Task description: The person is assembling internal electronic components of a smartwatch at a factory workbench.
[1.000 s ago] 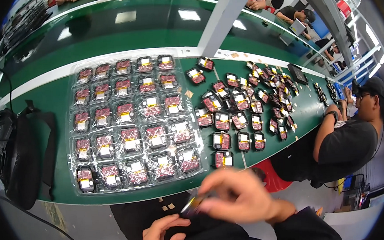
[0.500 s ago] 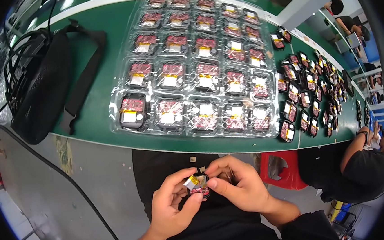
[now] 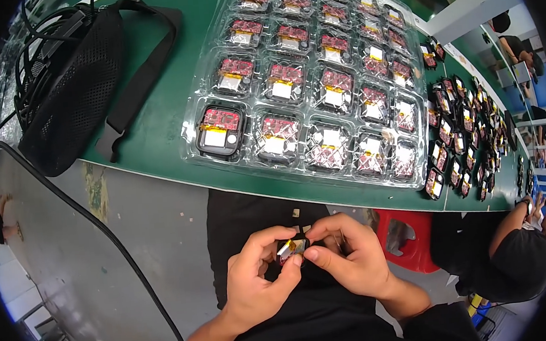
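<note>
Tabletop edge [image 3: 164,167] lies just beyond both hands [image 3: 259,279] [image 3: 355,261] holding a device [image 3: 292,249].

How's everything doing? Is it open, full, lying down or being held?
Small device: held, insides showing, silvery piece tilted up
Left hand: gripping it
Right hand: at its right edge, exact grip hidden
Clear tray: lying on green table, visible pockets filled
Loose devices: crowded right of the tray
Black pouch: lying down
Strap: stretched out loose
Black cable: curving downward
Red stool: partly hidden
</note>
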The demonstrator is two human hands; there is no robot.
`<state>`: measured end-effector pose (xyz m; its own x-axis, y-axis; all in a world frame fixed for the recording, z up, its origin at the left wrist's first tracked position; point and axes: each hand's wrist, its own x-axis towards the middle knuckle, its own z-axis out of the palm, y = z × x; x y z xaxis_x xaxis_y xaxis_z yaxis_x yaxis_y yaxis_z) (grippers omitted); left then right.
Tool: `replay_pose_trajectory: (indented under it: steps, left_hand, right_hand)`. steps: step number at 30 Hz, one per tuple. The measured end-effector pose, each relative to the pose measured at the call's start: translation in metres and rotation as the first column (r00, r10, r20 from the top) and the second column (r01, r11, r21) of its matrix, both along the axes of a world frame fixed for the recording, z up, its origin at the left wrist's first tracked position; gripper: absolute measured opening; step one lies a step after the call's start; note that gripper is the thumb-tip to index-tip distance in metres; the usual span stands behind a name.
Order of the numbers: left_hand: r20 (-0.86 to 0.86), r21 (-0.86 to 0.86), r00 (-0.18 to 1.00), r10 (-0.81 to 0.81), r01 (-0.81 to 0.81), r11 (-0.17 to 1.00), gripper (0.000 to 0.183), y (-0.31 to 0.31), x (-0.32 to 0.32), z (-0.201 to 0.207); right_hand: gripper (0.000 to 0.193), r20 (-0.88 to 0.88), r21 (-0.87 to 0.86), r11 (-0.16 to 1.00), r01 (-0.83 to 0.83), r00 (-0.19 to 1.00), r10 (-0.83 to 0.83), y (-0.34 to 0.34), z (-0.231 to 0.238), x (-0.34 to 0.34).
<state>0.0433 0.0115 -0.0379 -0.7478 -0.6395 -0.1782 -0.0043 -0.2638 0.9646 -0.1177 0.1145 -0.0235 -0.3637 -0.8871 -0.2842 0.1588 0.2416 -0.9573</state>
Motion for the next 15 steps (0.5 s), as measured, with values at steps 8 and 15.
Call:
replay_pose_trajectory:
  steps: [8,15]
  left_hand:
    - [-0.284,0.391,0.952,0.116,0.004,0.920,0.048,0.004,-0.001,-0.011]
    - [-0.190,0.474,0.982,0.004,0.088,0.876,0.041,-0.008,0.004,-0.013]
  right_hand:
    - [0.023,-0.321,-0.065,0.998,0.026,0.946,-0.046,-0.005,0.002,0.000]
    - [0.023,-0.356,-0.085,0.996,0.004,0.934,-0.034,-0.013,-0.002,0.004]
